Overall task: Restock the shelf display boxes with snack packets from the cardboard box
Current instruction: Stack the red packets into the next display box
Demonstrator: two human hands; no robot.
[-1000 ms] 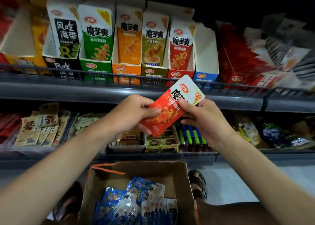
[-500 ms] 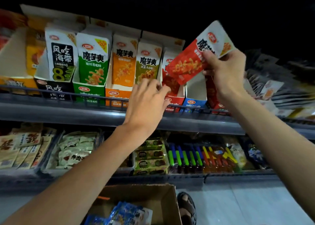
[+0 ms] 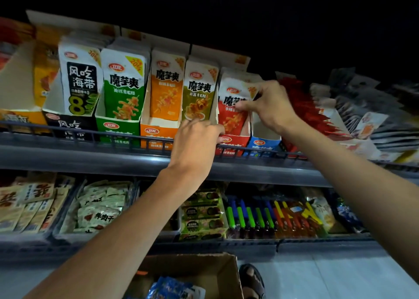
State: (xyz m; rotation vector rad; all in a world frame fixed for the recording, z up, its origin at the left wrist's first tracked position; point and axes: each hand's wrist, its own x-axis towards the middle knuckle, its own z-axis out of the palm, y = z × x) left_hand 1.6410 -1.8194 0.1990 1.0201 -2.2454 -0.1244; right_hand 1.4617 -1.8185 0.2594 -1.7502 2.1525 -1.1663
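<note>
A red snack packet (image 3: 233, 110) is pinched at its top corner by the right hand (image 3: 269, 108), upright in the red display box (image 3: 233, 142) right of centre frame. The box's front left corner is gripped by the curled left hand (image 3: 195, 144); the cardboard box (image 3: 227, 275) is seen bottom centre.

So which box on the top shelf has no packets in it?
The blue box, just right of the red box. Only its bare white inside shows, while the other boxes in the row have packets standing in them.
</note>
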